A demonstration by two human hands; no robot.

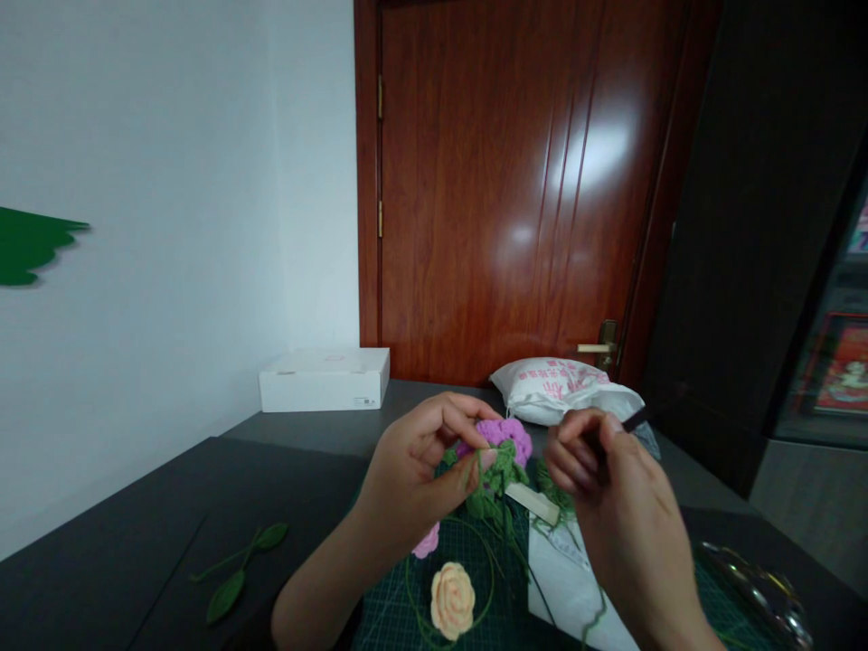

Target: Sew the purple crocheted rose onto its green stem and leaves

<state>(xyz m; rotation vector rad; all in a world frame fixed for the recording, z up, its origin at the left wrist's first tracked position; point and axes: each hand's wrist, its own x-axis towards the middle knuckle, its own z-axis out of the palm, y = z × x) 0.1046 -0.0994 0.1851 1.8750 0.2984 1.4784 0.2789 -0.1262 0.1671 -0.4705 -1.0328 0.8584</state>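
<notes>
Left hand (421, 468) pinched on purple flower (510, 438); right hand (618, 493) closed on dark tool (636, 419)

Head view: we list one purple flower, green leaves (500, 479) beneath the bloom, left thumb and fingertips together at its left side. It lies just right of that pinch and left of the right hand, which stands apart; the left is nearer, touching. One dark tool, slim, slanting up and right from the right fist, visible end away from the flower; we cannot make out its other end.
</notes>
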